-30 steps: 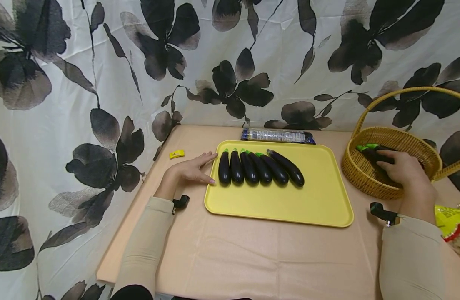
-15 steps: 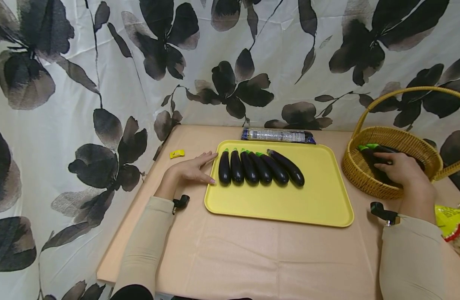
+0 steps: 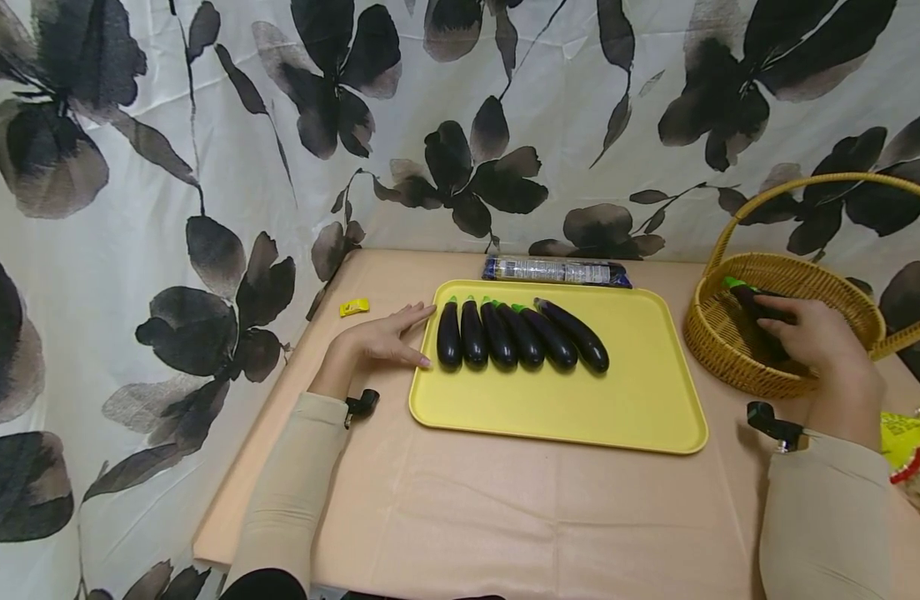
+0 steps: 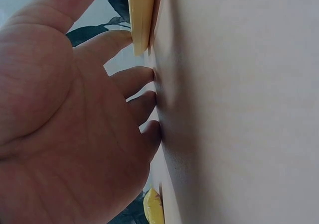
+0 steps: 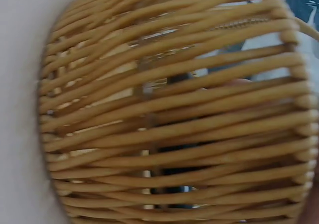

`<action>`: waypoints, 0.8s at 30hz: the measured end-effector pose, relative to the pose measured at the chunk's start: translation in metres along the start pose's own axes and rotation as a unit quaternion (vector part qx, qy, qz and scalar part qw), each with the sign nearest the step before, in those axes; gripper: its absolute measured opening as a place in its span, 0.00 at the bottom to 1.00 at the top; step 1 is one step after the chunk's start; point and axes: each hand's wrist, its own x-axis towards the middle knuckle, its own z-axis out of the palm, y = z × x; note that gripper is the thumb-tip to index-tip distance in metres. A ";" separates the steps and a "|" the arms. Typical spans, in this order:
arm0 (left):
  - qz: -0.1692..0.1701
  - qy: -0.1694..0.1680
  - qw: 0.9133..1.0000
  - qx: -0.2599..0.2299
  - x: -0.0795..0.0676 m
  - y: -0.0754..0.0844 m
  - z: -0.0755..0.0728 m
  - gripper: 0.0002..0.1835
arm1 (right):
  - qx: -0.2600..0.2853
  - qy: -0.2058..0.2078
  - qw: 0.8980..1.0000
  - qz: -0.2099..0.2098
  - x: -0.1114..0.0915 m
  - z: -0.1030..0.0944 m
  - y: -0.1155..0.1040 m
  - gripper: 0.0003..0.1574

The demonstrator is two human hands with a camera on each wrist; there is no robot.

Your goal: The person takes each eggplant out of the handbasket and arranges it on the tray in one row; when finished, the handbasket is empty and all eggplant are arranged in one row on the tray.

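Observation:
Several dark purple eggplants (image 3: 499, 336) with green tops lie side by side on the left half of a yellow tray (image 3: 580, 417). At the tray's left rim, my left hand (image 3: 373, 336) is spread, its thumb and forefinger touching the edge; the left wrist view shows the bare palm and the tray's edge (image 4: 139, 20). My right hand (image 3: 827, 337) reaches into a wicker basket (image 3: 718, 354) and grips an eggplant (image 3: 747, 294), green end pointing left. Dark shapes below it are partly hidden by the hand. The basket's woven side (image 5: 174, 129) fills the right wrist view.
A long clear-and-blue packet (image 3: 557, 272) lies behind the tray. A small yellow packet (image 3: 353, 307) is left of it. At the right edge sits a yellow-and-red bag (image 3: 910, 442). The basket's tall handle (image 3: 812, 181) arches over its opening.
My right hand has shifted slightly right inside the basket, and the eggplant at its fingers has moved with it. Two green tops showed there earlier; one shows now. The left hand stays still.

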 end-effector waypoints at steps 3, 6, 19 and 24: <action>0.001 -0.001 1.000 0.001 -0.001 0.000 0.000 0.67 | -0.001 0.012 1.000 -0.003 -0.003 -0.004 -0.004 0.35; 0.006 -0.001 1.000 -0.002 -0.001 0.000 0.000 0.67 | -0.003 0.017 1.000 -0.007 -0.007 -0.008 -0.008 0.35; 0.018 0.002 1.000 -0.011 -0.001 -0.001 0.000 0.65 | 0.002 0.012 0.999 -0.048 -0.025 -0.025 -0.020 0.35; 0.018 0.002 1.000 -0.012 -0.002 0.000 0.000 0.65 | 0.025 -0.018 0.997 -0.071 -0.029 -0.028 -0.021 0.35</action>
